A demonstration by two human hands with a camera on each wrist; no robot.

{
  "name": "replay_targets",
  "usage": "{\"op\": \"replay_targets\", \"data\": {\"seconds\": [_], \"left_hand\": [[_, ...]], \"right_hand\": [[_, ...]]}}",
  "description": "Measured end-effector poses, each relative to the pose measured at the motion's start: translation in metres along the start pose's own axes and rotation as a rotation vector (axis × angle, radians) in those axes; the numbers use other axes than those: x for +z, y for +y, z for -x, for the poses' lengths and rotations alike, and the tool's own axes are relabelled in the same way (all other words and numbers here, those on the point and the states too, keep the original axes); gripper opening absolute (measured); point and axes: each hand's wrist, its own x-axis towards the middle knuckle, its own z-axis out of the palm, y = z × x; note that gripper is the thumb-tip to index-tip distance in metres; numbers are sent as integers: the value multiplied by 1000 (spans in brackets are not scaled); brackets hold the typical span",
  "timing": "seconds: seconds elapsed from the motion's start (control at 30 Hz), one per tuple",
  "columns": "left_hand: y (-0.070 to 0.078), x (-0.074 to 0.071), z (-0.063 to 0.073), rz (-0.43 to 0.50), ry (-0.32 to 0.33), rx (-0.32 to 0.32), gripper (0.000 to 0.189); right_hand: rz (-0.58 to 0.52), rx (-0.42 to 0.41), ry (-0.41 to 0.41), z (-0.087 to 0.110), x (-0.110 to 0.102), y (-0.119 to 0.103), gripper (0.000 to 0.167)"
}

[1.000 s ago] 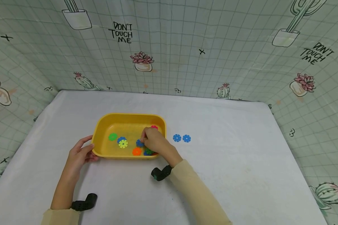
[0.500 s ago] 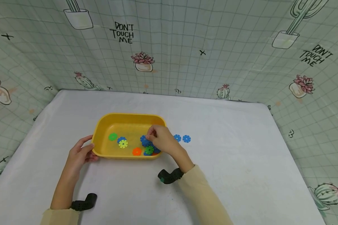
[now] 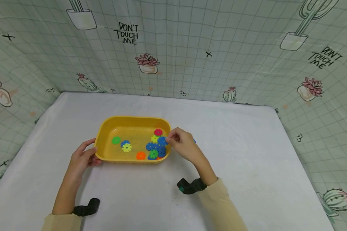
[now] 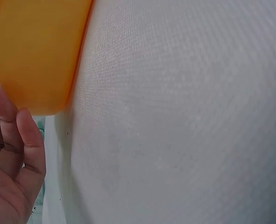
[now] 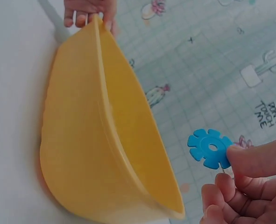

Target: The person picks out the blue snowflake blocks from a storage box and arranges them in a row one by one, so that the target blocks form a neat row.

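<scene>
White table (image 3: 248, 144): yellow tray (image 3: 133, 121), perhaps blue disc (image 3: 195, 141)

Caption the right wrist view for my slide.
The right hand pinches a blue notched disc near the yellow tray the left hand holds.

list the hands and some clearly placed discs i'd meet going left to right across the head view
Left hand → light green disc → leftmost yellow disc → leftmost orange disc → red disc → right hand.
</scene>
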Motion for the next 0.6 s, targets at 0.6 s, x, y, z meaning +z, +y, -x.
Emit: {"op": "replay_targets", "data": {"seconds": [0.6], "left_hand": [[18,7,8,-76,32,-40,51]], "right_hand": [[-74,134,142,17,-41,38,19]]}}
